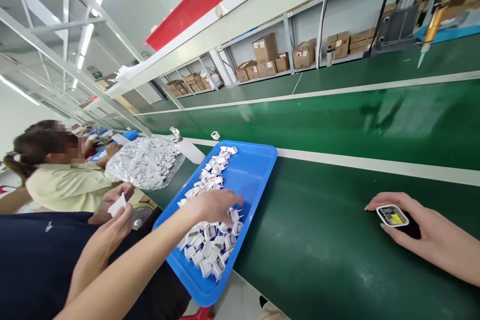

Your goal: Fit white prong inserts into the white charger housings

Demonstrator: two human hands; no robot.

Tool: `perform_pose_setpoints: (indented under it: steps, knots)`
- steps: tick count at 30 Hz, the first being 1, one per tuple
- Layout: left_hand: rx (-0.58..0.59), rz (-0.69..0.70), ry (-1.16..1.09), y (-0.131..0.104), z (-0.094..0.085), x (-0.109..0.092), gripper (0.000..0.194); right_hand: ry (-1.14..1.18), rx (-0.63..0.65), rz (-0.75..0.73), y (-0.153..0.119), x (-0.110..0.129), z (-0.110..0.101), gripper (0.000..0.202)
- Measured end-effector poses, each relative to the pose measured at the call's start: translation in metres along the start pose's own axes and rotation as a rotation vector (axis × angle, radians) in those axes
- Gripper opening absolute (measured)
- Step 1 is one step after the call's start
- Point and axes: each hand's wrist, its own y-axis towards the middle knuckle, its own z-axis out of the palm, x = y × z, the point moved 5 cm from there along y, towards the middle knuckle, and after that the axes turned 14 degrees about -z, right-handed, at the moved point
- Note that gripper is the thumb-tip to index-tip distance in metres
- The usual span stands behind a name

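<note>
My left hand reaches over a blue tray at the middle of the view, fingers apart and slightly blurred. Beneath and around it lie many small white plug charger housings, some showing metal pins. Nothing shows in that hand, though its underside is hidden. At the right, above the green tabletop, my right hand grips a white charger housing between thumb and fingers. Its open side faces up, with dark parts and a yellow block inside.
On the left, a co-worker's hands hold a white piece. A clear bag of white parts and a white bottle stand past the tray. One loose white piece lies behind it. A dispenser with an amber syringe hangs at the upper right.
</note>
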Motion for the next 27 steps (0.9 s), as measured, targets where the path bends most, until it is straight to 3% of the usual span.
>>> perform_pose_setpoints:
  steps: [3, 5, 7, 10, 12, 14, 16, 18, 20, 22, 24, 25, 27]
  knots:
    - [0.058, -0.027, 0.063, 0.005, 0.022, -0.004, 0.052, 0.058, 0.034, -0.005, 0.002, -0.001, 0.000, 0.042]
    - [0.038, -0.007, 0.078, 0.009, 0.019, -0.007, 0.048, 0.039, 0.051, -0.034, 0.004, 0.004, -0.009, 0.046]
    - [-0.003, -0.001, 0.082, 0.011, 0.002, -0.004, 0.043, -0.018, 0.014, -0.054, 0.007, 0.014, -0.029, 0.053]
    - [-0.116, 0.019, 0.048, 0.013, -0.041, -0.011, 0.036, -0.072, -0.231, -0.027, 0.009, 0.040, -0.073, 0.055]
    - [-0.211, 0.146, -0.046, 0.012, -0.072, -0.043, 0.029, 0.002, -0.464, 0.002, 0.007, 0.060, -0.096, 0.040]
    - [-0.291, 0.366, -0.180, 0.003, -0.097, -0.099, 0.023, 0.178, -0.580, 0.019, 0.007, 0.074, -0.097, 0.028]
    - [-0.330, 0.575, -0.301, -0.011, -0.111, -0.166, 0.023, 0.422, -0.499, 0.033, 0.009, 0.081, -0.079, 0.028]
    - [-0.342, 0.699, -0.398, -0.023, -0.116, -0.225, 0.022, 0.621, -0.399, 0.073, 0.007, 0.079, -0.060, 0.032]
    - [-0.313, 0.793, -0.484, -0.026, -0.113, -0.265, 0.026, 0.696, -0.409, 0.138, 0.001, 0.069, -0.055, 0.033]
    - [-0.303, 0.854, -0.546, -0.018, -0.109, -0.280, 0.047, 0.678, -0.488, 0.178, -0.006, 0.056, -0.063, 0.030]
    - [-0.342, 0.855, -0.548, -0.002, -0.105, -0.278, 0.072, 0.643, -0.542, 0.170, -0.010, 0.047, -0.076, 0.028]
    - [-0.362, 0.847, -0.529, 0.007, -0.104, -0.276, 0.073, 0.626, -0.551, 0.161, -0.011, 0.044, -0.081, 0.028]
    - [-0.361, 0.840, -0.499, 0.023, -0.102, -0.278, 0.052, 0.557, -0.545, 0.160, -0.012, 0.040, -0.090, 0.029]
